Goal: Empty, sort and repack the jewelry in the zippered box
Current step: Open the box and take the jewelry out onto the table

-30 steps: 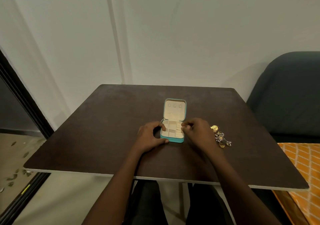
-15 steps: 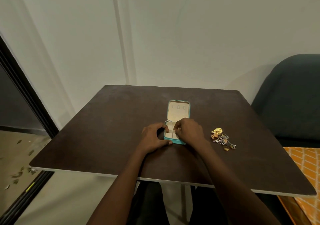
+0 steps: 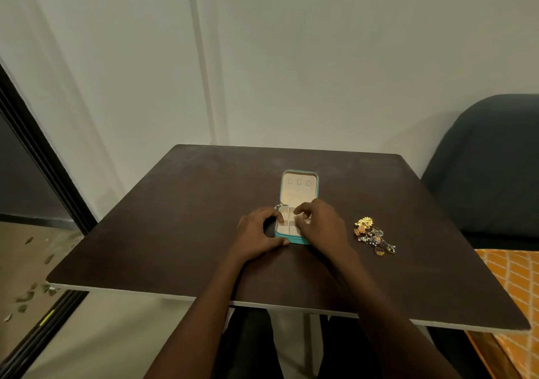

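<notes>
My left grip (image 3: pixel 256 234) holds the open box (image 3: pixel 297 203); right grip (image 3: pixel 319 227) curls into it, contents unclear; jewelry (image 3: pixel 373 235) right of box.

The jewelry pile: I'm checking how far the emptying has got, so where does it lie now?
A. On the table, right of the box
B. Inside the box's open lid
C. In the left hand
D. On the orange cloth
A: the jewelry pile lies on the dark table, apart from the teal zippered box and to the right of the right hand.
</notes>
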